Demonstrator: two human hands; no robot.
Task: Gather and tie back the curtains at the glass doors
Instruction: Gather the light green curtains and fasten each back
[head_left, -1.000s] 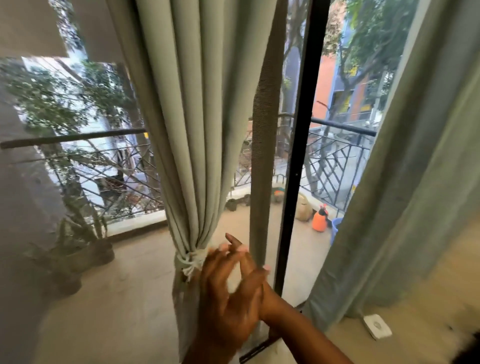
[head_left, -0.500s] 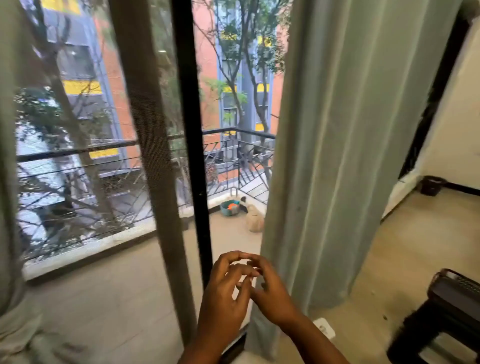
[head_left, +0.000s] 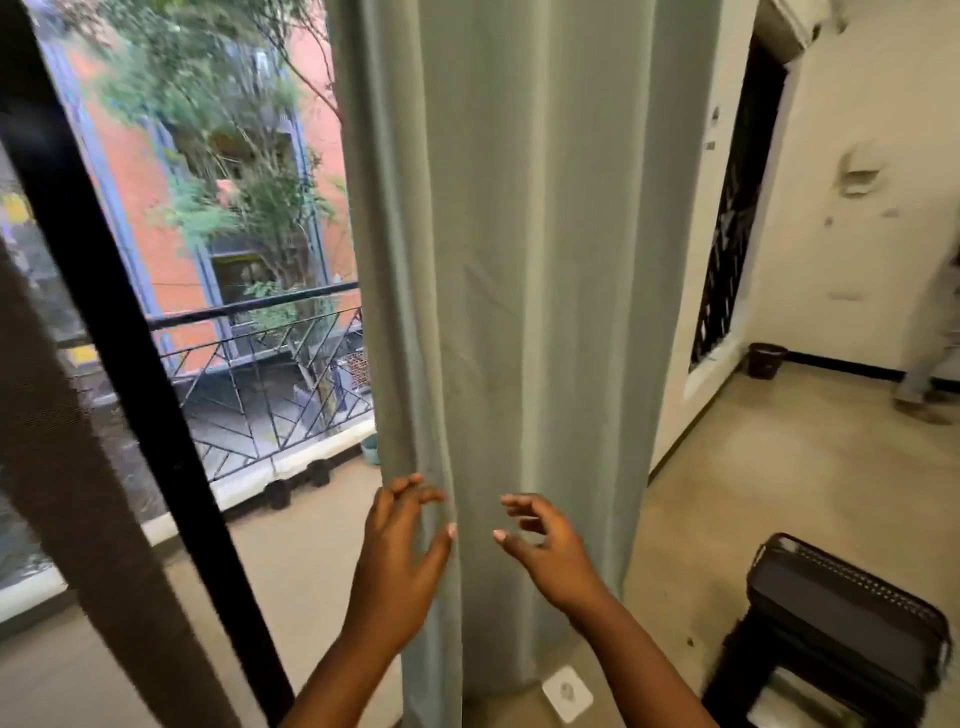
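hands at the loose curtain, nothing gathered yet

the pale green curtain (head_left: 519, 291) hung full length in loose folds at the right of the glass door (head_left: 218, 322), untied. the left hand (head_left: 400, 561) was at its left edge, fingers loosely curled and spread, gripping nothing i could make out. the right hand (head_left: 545, 545) hovered in front of the cloth, open. the fabric looked soft, light and limp; it would likely bunch easily if taken around the middle at both edges.
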